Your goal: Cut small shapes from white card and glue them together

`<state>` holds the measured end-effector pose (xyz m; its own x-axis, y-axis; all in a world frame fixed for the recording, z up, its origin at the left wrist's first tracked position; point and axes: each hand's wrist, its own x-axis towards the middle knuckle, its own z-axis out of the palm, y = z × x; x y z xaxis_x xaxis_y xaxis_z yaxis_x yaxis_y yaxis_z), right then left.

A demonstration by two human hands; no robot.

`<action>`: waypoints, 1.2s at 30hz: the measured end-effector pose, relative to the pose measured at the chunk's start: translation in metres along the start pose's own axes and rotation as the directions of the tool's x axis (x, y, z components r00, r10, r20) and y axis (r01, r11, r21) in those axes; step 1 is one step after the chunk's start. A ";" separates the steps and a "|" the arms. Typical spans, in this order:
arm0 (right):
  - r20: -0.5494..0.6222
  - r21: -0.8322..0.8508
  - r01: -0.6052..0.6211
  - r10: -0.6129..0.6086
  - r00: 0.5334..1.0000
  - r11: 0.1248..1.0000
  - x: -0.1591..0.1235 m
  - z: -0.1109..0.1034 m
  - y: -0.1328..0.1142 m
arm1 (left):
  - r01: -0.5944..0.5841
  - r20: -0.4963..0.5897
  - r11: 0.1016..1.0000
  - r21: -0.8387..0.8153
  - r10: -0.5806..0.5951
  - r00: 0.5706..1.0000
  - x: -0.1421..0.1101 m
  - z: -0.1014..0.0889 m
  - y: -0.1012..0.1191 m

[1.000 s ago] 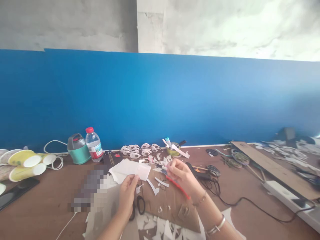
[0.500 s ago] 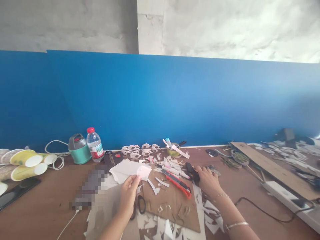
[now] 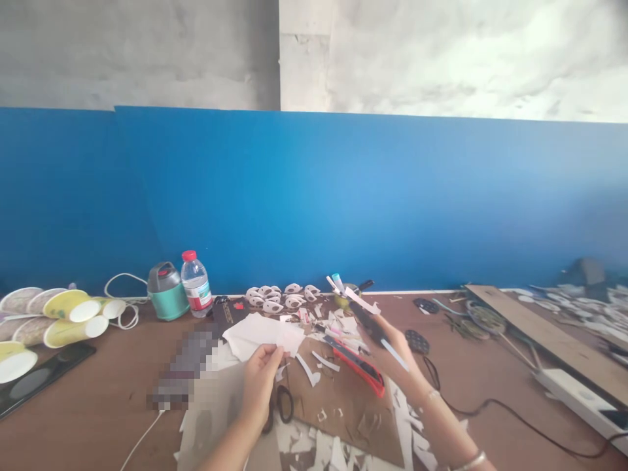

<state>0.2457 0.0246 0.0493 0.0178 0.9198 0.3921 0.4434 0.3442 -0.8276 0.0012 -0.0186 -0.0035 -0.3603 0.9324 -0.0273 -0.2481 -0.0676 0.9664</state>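
My left hand (image 3: 262,376) is closed, thumb against fingers, pinching a small white cut-out piece (image 3: 291,342) that blends into the white paper (image 3: 260,330) behind it. My right hand (image 3: 392,350) is wrapped round a black hot glue gun (image 3: 367,322), lifted above the table, with a pale glue stick (image 3: 395,354) sticking out of its back. Below it, a red utility knife (image 3: 360,368) lies on a brown cardboard sheet (image 3: 343,409). Black-handled scissors (image 3: 284,403) rest near my left wrist. Curved white strips (image 3: 307,369) lie between my hands.
Several white rounded pieces (image 3: 272,305) sit by the blue partition (image 3: 314,209). A water bottle (image 3: 196,284), a green-and-grey container (image 3: 167,291) and paper cups (image 3: 73,330) stand or lie left. At right are a black cable (image 3: 510,407), power strip (image 3: 579,399) and cardboard strip (image 3: 549,337).
My right hand has picked the glue gun up off the table and brought it leftward, its glue stick now showing. My left hand keeps its pinch. The view has shifted slightly left.
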 end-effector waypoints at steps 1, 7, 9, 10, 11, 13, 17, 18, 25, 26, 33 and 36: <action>0.042 -0.036 0.008 -0.007 0.999 0.999 -0.003 0.010 -0.005 | -0.004 0.003 1.000 -0.001 0.004 1.000 0.000 -0.001 -0.001; 0.298 -0.086 0.263 -0.227 0.927 0.961 -0.031 0.052 -0.016 | -0.001 0.047 1.000 0.028 -0.001 0.999 0.002 -0.002 -0.004; 0.294 -0.100 0.288 -0.249 0.923 0.952 -0.039 0.059 -0.013 | 0.012 0.049 0.999 0.034 -0.013 0.999 0.003 -0.001 -0.005; 0.298 -0.092 0.298 -0.260 0.918 0.950 -0.041 0.061 -0.011 | 0.014 0.047 0.999 0.039 -0.016 0.999 0.003 0.000 -0.005; 0.303 -0.082 0.304 -0.267 0.915 0.949 -0.043 0.062 -0.008 | 0.013 0.044 0.999 0.045 -0.015 0.999 0.003 0.000 -0.004; 0.299 -0.058 0.297 -0.267 0.916 0.953 -0.046 0.064 -0.005 | 0.012 0.039 0.998 0.062 -0.015 0.999 0.002 0.001 -0.004; 0.248 -0.013 0.273 -0.261 0.933 0.962 -0.046 0.067 -0.003 | 0.010 0.054 0.995 0.098 -0.015 0.998 0.001 0.002 -0.004; 0.252 -0.012 0.276 -0.264 0.931 0.961 -0.046 0.068 -0.002 | 0.005 0.063 0.994 0.108 -0.012 0.998 0.000 0.002 -0.004; 0.294 -0.121 0.268 -0.223 0.929 0.956 -0.045 0.062 -0.004 | -0.028 0.076 0.989 0.142 0.017 0.997 -0.001 0.002 -0.002; 0.302 -0.134 0.272 -0.222 0.927 0.953 -0.046 0.060 -0.005 | -0.020 0.075 0.991 0.133 0.010 0.997 -0.001 0.002 0.000; 0.318 -0.129 0.282 -0.229 0.920 0.951 -0.046 0.060 -0.009 | -0.006 0.010 0.998 0.060 0.006 1.000 -0.004 0.005 0.005; 0.316 -0.124 0.271 -0.221 0.923 0.955 -0.046 0.062 -0.009 | 0.002 0.026 0.998 0.057 -0.004 1.000 -0.004 0.005 0.004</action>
<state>0.1853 -0.0094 0.0142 -0.3649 0.8324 0.4171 0.5390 0.5542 -0.6343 0.0056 -0.0208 0.0017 -0.3355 0.9417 -0.0242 -0.1977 -0.0452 0.9792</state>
